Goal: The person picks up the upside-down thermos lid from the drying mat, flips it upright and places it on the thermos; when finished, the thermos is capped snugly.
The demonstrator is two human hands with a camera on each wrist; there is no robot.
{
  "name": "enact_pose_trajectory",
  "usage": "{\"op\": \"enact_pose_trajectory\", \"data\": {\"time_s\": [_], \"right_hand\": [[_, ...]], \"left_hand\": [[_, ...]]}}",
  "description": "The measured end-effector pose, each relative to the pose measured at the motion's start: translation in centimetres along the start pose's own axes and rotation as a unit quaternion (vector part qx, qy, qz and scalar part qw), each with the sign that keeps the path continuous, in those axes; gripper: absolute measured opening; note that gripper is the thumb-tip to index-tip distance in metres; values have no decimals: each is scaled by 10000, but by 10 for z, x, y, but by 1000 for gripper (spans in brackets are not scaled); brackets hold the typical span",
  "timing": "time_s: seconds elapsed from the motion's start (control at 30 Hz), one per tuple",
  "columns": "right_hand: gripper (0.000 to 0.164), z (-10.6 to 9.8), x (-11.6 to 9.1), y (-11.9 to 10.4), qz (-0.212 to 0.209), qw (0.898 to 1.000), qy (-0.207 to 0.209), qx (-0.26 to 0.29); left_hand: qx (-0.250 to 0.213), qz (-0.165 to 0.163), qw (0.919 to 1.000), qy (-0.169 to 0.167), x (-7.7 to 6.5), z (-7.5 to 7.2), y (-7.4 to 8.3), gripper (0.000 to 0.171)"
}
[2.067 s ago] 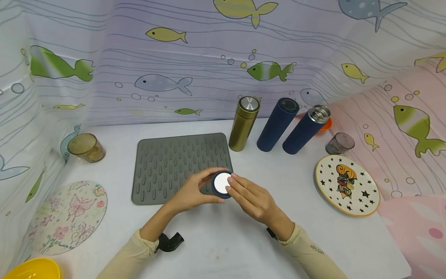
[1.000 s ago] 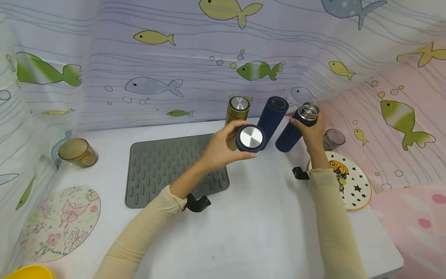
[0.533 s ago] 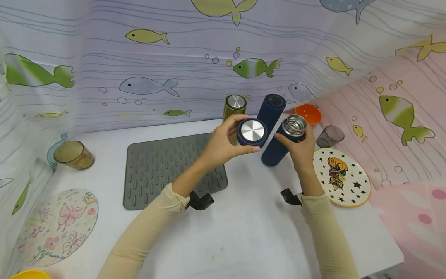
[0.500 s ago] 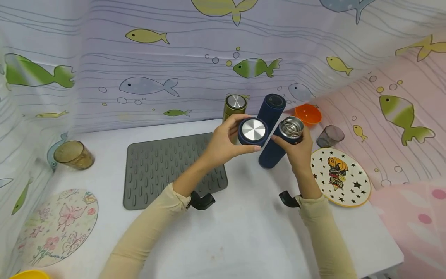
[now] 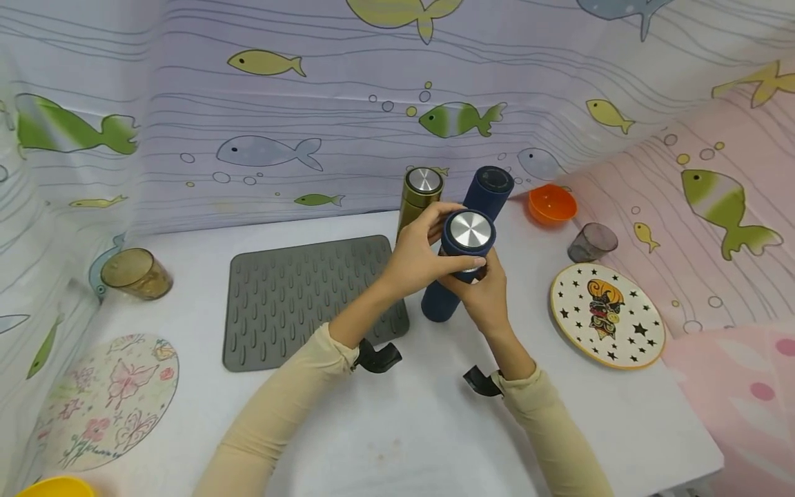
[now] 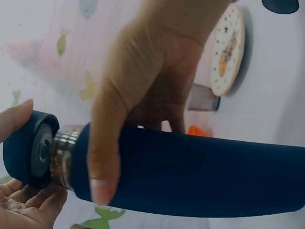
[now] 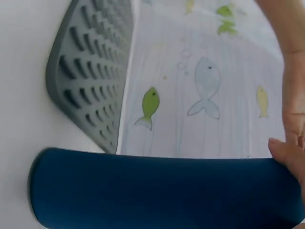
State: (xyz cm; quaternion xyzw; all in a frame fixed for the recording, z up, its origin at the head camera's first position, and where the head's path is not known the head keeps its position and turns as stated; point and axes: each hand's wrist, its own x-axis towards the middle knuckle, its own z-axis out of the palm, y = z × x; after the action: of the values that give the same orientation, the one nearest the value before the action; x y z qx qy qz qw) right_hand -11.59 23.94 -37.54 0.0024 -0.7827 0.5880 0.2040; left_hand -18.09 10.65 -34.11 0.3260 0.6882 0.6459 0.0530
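My left hand (image 5: 416, 261) holds a navy screw lid (image 5: 470, 230) with a brushed steel top, thumb on one side and fingers on the other. Below it my right hand (image 5: 487, 298) grips the matching navy thermos bottle (image 5: 438, 305) near its top. In the left wrist view the lid (image 6: 24, 152) meets the bottle's bare steel neck (image 6: 63, 155) at a slight tilt, part of its underside showing. The right thumb crosses the bottle's body (image 6: 200, 174) there. Only the bottle's smooth lower body (image 7: 157, 191) fills the right wrist view's foreground.
Behind the hands stand a gold thermos (image 5: 417, 200) and a second navy thermos (image 5: 489, 192). A grey ridged mat (image 5: 298, 304) lies left. To the right are an orange bowl (image 5: 551, 206), a grey cup (image 5: 593, 243) and a star-patterned plate (image 5: 609, 316); an amber cup (image 5: 136, 275) stands far left.
The right hand has reached out, taken hold of the open thermos bottle and brought it left, under the lid. The left hand has carried the lid right and farther back, over the bottle's mouth.
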Motion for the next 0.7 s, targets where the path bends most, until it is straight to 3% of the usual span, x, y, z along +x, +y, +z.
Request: {"op": "enact_pose_trajectory", "data": {"time_s": [0.4,0.7], "right_hand": [[66,0,-7,4,44,10000,1,-49],[65,1,-6,4,8,10000,-44,16]], "left_hand": [[187,-159,9997,-28,-2,11,-20,71],[82,-71,9993,-351,-5,5,-32,72]]}}
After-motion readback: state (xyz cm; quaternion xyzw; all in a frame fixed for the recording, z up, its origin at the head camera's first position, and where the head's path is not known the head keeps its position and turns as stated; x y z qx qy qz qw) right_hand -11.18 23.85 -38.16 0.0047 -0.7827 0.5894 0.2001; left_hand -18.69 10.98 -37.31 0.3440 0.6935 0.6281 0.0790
